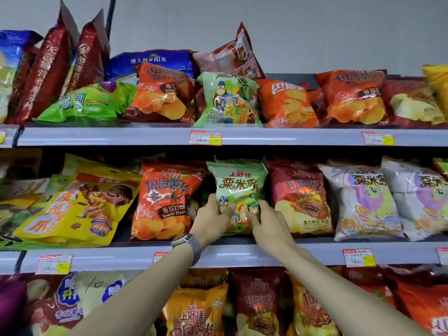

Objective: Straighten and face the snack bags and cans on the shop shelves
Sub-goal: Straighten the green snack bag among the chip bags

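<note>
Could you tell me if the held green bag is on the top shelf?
No, the left hand and right hand grip the green bag on the middle shelf.

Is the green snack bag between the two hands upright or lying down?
Upright: the green snack bag shows top seam up, print level; left hand and right hand grip its lower half.

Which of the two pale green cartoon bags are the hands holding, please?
The middle-shelf bag, gripped by the left hand and right hand; the top-shelf bag stands untouched.
</note>
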The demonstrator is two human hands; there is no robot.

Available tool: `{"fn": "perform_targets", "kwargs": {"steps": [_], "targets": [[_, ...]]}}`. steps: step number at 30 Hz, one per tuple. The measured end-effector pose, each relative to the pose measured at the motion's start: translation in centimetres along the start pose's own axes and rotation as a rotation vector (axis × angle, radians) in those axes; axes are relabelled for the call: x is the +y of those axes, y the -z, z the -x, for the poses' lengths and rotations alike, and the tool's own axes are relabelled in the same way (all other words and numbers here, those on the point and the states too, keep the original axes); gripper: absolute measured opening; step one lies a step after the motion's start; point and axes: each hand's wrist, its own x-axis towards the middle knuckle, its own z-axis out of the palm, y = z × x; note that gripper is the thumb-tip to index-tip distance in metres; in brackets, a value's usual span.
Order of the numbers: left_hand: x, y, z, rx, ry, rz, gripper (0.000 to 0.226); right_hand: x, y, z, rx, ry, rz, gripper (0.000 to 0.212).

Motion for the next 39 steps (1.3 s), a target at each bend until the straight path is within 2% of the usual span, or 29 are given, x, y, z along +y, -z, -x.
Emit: {"fn": "perform_targets", "kwargs": {"steps": [5, 11, 15, 19, 22, 27, 31, 35, 39], "targets": [[0.2, -0.3, 0.3, -0.011, 0.044, -0.088, 0.043, 1.1, 0.8, 0.1, -0.069, 0.024, 0.036, 0.036], [1.2, 0.6, 1.1, 0.003, 0.06, -0.252, 0.047, 1.3, 3.0, 0.3, -0.17, 0.091, 0.099, 0.063], [2.0, 2.1, 2.0, -0.04, 0.101, -0.356, 0.039, 0.5, 5.1, 0.9, -0.206, 0.139, 0.179, 0.068], [2.7, 3.8, 4.7, -0.125, 0.084, -0.461, 0.035, -0.8, 6.9, 2.6, -0.175, 0.239, 0.327, 0.056], [2.7, 4.9, 7.5, -0.095, 0.056, -0.556, 0.041, -2.6, 7.3, 3.8, -0.174, 0.311, 0.366, 0.046], [1.7, 8.1, 11.7, 0.034, 0.106, -0.628, 0.053, -6.4, 4.8, 5.4, -0.241, 0.425, 0.377, 0.037], [-1.0, 13.1, 13.7, 0.082, 0.197, -0.747, 0.043, -9.8, 1.4, 6.2, -0.215, 0.487, 0.401, 0.047], [-5.0, 19.0, 15.6, 0.133, 0.329, -0.785, 0.042, -14.2, -2.4, 6.7, -0.21, 0.543, 0.308, 0.044], [-8.9, 25.6, 16.6, 0.175, 0.412, -0.807, 0.056, -19.0, -6.8, 6.9, -0.217, 0.56, 0.156, 0.04]]}}
